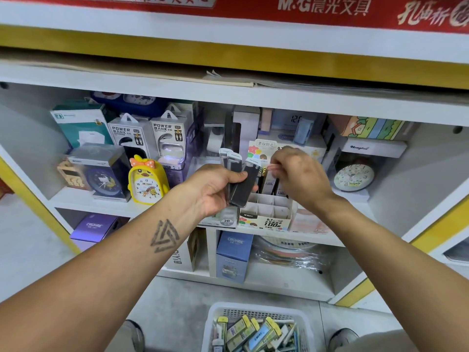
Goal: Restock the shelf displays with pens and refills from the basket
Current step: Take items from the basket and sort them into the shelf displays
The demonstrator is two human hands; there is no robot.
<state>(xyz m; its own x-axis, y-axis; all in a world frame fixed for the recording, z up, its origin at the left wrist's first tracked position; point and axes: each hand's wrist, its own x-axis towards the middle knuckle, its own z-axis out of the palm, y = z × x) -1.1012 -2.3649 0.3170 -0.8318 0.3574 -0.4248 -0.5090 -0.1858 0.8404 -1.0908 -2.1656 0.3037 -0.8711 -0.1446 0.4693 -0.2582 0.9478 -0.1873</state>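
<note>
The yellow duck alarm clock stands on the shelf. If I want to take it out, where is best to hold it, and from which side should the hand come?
Probably by the body of the yellow duck clock, fingers on its two rounded sides below the orange bow. Come from the front: it stands upright facing out, a boxed blue clock stands close on one side and power bank boxes behind, so only the front is free.

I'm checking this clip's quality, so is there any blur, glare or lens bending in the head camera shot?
Head view: wide-angle bending curves the shelf edge; the right hand is slightly motion-blurred; glare sits on the plastic-wrapped pack; the left hand and its dark refill cases are fairly sharp.
</note>
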